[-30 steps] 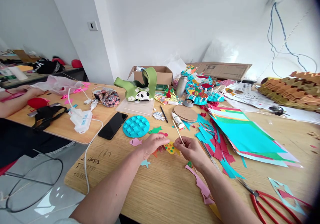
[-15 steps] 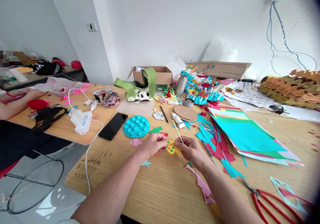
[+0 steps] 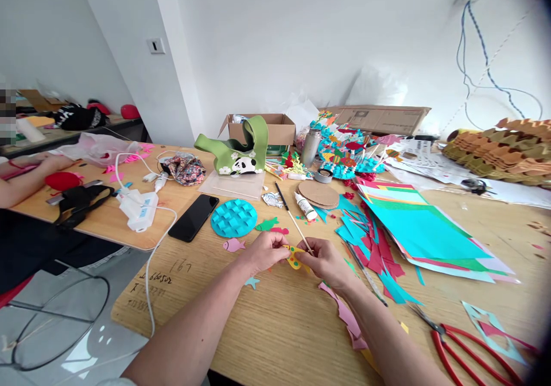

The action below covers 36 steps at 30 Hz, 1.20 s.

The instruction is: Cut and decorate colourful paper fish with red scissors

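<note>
Between my hands is a yellow paper fish [image 3: 293, 259] with green and orange dots. My left hand [image 3: 267, 252] pinches its head end. At the tail end, the fingers of my right hand [image 3: 323, 261] close on the fish and also hold a thin pale stick [image 3: 298, 223] that points up and away. Just beyond lie a green paper fish [image 3: 267, 223], a red one partly behind my left hand, and a pink paper fish [image 3: 233, 245]. A light-blue paper tail [image 3: 252, 283] shows beside my left wrist. A white glue bottle [image 3: 306, 206] lies past the stick.
A woven blue disc [image 3: 233, 218] and a phone [image 3: 194, 218] lie left. Cardboard discs [image 3: 319, 194], paper strips [image 3: 353, 231] and coloured sheets [image 3: 434, 231] are right. Red-handled scissors [image 3: 456, 340] lie near right. Another person's arm [image 3: 26, 174] rests at the far left table.
My right hand has shifted slightly left over the fish, covering more of its tail. The stick's upper end now reaches nearer the black pen, and the fish is tilted differently.
</note>
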### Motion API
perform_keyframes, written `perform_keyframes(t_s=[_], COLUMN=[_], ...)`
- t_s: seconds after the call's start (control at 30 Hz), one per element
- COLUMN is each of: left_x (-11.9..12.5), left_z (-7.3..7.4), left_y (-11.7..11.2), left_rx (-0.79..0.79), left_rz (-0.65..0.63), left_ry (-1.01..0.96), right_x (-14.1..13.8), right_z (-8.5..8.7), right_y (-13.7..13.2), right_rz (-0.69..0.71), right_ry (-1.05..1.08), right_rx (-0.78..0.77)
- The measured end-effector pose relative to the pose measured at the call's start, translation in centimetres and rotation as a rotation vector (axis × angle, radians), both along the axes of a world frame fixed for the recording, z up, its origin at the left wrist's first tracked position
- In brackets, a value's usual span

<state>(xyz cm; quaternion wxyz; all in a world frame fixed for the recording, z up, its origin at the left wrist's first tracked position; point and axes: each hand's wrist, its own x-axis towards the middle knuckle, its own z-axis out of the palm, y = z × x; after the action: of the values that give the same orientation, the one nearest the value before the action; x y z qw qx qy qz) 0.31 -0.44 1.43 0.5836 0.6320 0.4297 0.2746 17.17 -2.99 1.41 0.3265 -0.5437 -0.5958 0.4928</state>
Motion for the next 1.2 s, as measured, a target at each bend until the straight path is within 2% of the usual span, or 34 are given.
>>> perform_keyframes(t_s=[0.4,0.7,0.83,1.2], left_x=[0.0,0.1,0.1,0.0], left_z=[-0.3,-1.4,-1.3,-0.7], left_y=[0.1,0.4,0.4,0.3], left_rx=[0.014,0.103,0.119,0.036], left_rz=[-0.005,-0.139,-0.131,-0.087], left_ry=[0.018,0.116,0.125,0.093], right_x=[0.1,0.0,0.0,0.1], right_z=[-0.1,-0.3,-0.4,-0.4], right_y=[0.0,0.1,0.1,0.1], right_rz=[0.001,0.034,0.034,-0.007], right_ry=[0.023,-0.032,-0.027,0.014], right_rx=[0.01,0.054,0.06,0.009])
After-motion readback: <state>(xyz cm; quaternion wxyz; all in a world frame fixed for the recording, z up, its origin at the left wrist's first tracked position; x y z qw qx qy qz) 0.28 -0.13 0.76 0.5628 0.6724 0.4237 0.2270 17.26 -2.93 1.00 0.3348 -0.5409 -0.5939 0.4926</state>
